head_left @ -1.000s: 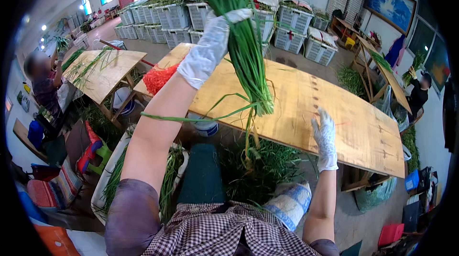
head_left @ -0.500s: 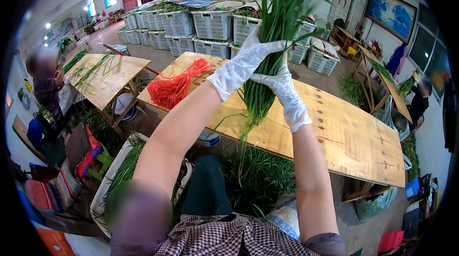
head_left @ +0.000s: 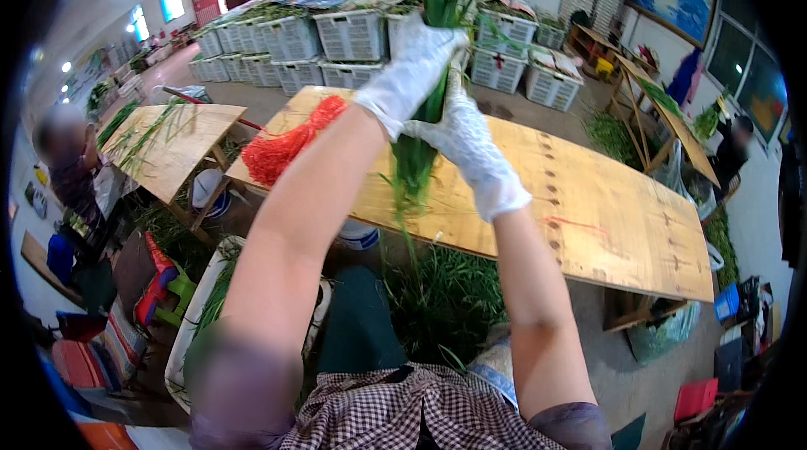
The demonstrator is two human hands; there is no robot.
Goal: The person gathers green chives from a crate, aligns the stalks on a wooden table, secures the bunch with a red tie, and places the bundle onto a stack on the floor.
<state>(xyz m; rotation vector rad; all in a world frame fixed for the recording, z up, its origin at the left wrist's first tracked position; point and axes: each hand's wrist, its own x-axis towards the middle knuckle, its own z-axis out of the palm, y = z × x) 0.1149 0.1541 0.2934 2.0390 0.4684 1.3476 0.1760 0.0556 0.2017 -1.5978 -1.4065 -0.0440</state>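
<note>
Bundle of green leaf stalks (head_left: 418, 156) held upright above the plywood bench (head_left: 588, 206), long axis near vertical. Left hand (head_left: 414, 63) clenched round the upper part; right hand (head_left: 471, 147) just below, grip closed on the lower stalks, ends dangling underneath.

I am looking into a big vegetable sorting hall: rows of white plastic crates (head_left: 349, 34) filled with greens line the back, rough plywood tabletops (head_left: 588, 206) stand on trestles, cut green stalks (head_left: 445, 303) litter the concrete floor, and other workers sit at neighbouring tables.
</note>
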